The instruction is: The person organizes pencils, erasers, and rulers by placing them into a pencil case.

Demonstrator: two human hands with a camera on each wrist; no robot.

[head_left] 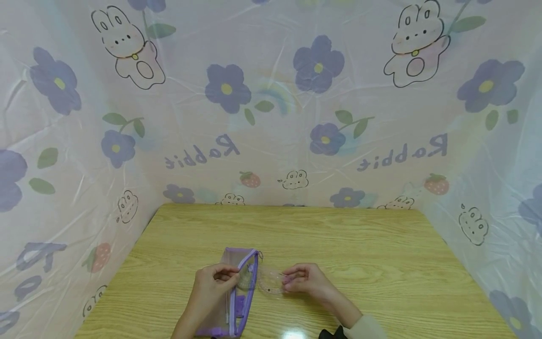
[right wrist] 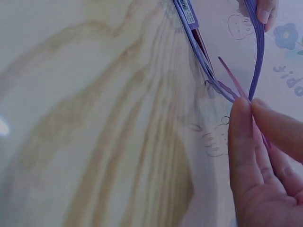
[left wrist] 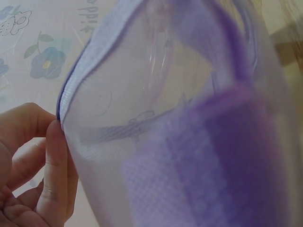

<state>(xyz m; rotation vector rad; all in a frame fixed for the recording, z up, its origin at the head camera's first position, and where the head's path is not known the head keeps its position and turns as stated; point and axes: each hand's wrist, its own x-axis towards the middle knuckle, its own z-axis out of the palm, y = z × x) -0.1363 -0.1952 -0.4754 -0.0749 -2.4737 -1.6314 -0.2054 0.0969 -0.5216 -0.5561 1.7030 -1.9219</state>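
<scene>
A see-through pencil case [head_left: 232, 256] with purple trim lies on the table, its zipped mouth spread apart. My left hand [head_left: 216, 282] pinches the case's near zip edge between thumb and fingers. In my right hand [head_left: 311, 282], thumb and fingertips pinch a thin clear protractor [head_left: 269, 282] with a curved edge, just right of the case mouth. Edge-on in the right wrist view, the protractor [right wrist: 232, 78] looks pinkish and stands in front of the mouth. A purple piece [head_left: 240, 306] and a slender stick-like item show inside the case.
The wood-grain table [head_left: 360, 245] stretches around both hands. A patterned curtain [head_left: 271, 117] with rabbits and flowers closes off the back and both sides. Something black [head_left: 333, 333] shows at the bottom edge by the right sleeve.
</scene>
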